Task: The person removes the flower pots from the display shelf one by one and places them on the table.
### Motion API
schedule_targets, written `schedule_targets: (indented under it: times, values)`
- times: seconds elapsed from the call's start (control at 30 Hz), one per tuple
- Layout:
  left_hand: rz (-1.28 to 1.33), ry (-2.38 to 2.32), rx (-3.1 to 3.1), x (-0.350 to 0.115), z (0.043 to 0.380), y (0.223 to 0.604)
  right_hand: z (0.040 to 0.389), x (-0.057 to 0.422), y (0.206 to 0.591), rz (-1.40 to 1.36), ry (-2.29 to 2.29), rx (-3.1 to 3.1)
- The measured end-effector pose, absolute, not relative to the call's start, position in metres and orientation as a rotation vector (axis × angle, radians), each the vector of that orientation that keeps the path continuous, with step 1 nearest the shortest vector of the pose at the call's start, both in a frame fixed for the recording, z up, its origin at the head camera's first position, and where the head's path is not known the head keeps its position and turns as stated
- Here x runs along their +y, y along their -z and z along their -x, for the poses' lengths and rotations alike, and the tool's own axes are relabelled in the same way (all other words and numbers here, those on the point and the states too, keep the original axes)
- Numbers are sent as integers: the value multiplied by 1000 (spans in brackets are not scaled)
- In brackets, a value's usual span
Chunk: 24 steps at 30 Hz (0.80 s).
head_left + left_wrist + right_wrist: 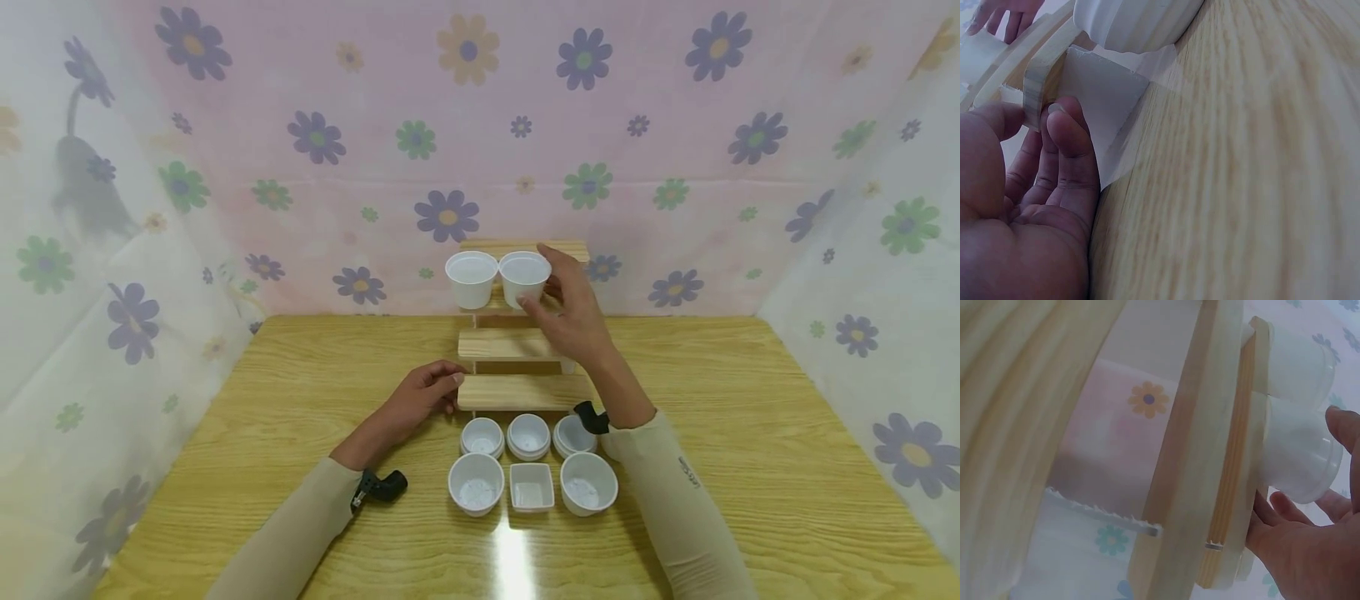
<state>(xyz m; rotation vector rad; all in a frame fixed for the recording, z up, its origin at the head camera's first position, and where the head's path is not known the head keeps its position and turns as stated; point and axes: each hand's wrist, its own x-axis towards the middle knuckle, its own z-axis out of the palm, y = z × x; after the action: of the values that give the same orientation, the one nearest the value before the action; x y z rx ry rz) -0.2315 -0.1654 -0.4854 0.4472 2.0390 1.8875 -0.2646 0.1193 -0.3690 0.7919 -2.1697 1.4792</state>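
Note:
A small wooden tiered stand [525,392] with clear side panels stands on the table. My left hand [423,396] pinches the left end of its lowest shelf board [1040,84] between thumb and fingers. On an upper shelf, two white plastic cups stand side by side, a left cup [472,283] and a right cup [523,282]. With the thumb in front and the fingers behind, my right hand [572,308] holds the right cup. In the right wrist view, the fingers of the right hand [1316,550] are partly behind that cup [1300,450].
In front of the stand are three round white ribbed pots [528,437]. Nearer stand two larger white cups, left [476,483] and right [588,483], with a square white dish [531,487] between them. A flowered cloth [360,200] hangs behind the wood-grain table [300,417].

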Motion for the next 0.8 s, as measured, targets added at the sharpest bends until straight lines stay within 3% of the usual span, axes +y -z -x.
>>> schedule_targets:
  times: [0.8]
  values:
    - [-430, -1887, 2030, -164, 231, 483, 269, 111, 379, -733, -1417, -2148]
